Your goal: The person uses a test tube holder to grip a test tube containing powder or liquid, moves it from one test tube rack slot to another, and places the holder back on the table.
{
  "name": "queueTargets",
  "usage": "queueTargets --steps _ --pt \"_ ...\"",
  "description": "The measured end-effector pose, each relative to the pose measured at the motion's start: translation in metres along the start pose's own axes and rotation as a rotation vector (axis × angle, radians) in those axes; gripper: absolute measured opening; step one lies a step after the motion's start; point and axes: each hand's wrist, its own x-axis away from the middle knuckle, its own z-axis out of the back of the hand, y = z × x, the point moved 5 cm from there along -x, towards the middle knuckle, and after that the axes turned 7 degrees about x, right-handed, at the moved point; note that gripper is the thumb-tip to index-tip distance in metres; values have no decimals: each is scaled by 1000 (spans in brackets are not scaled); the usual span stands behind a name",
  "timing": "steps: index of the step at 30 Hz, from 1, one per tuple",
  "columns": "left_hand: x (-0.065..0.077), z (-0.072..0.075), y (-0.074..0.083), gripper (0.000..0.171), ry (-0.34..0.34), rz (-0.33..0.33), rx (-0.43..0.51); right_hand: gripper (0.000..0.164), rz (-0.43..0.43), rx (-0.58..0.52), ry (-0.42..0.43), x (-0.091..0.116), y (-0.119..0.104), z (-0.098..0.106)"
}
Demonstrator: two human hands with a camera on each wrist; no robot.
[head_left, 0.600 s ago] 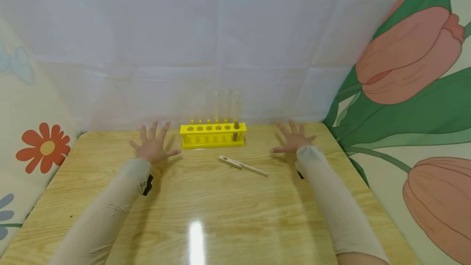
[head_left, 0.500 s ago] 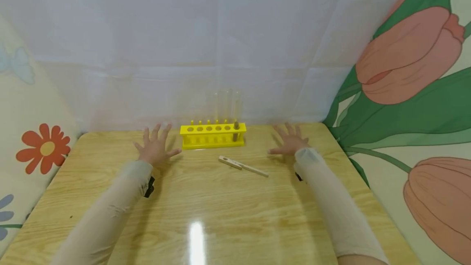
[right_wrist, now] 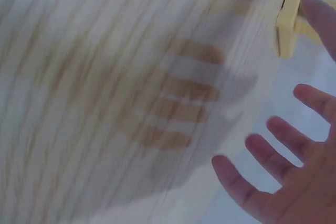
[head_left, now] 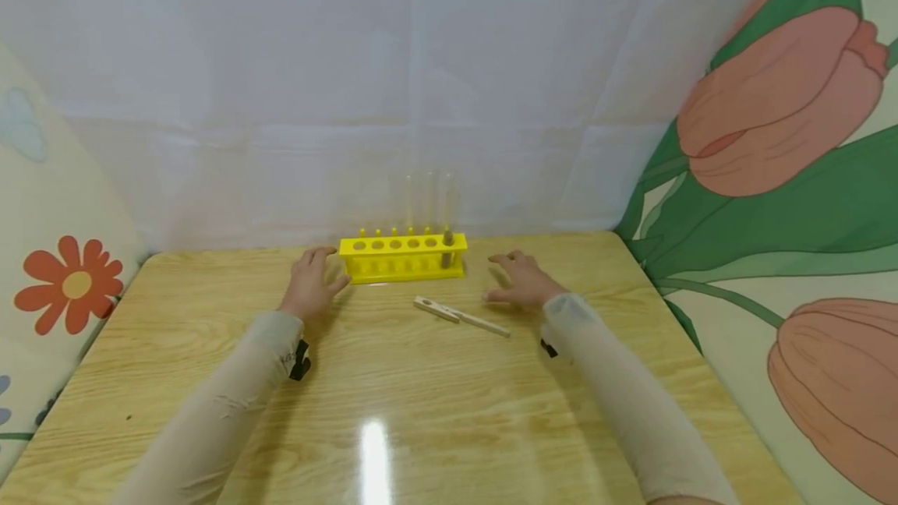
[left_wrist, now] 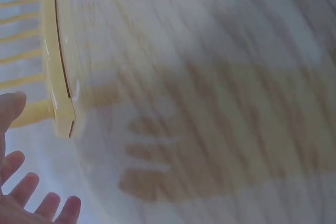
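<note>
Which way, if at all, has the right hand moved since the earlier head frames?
Yes: the right hand has moved left, closer to the yellow rack.

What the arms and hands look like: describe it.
Left sleeve: pale beige, creased, with a greyish cuff and small dark marks beside it. Right sleeve: pale beige, greyish cuff too. A black piece shows at each wrist. The left hand and right hand wear no gloves.

The yellow rack [head_left: 403,254] stands upright near the bench's far edge [head_left: 203,252], six round holes in its top plate and a row of pegs behind. Clear tubes [head_left: 430,201] rise faintly above the right-hand pegs; a dark cylinder [head_left: 447,258] occupies the rightmost hole.
</note>
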Motion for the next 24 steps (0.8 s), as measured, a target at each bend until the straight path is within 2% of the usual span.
queueTargets --steps 8,13,16,24 --pt "-5 -7 1 64 13 53 123 77 136 -63 -41 -3 -32 -8" --pt "-9 -13 -2 65 17 86 215 72 138 -119 -66 -1 -44 -14" --pt "-10 -17 -3 64 21 120 284 68 158 -116 -57 -2 -50 -17" --pt "-7 -22 -4 54 99 264 520 55 148 -161 -74 -1 -63 -28"
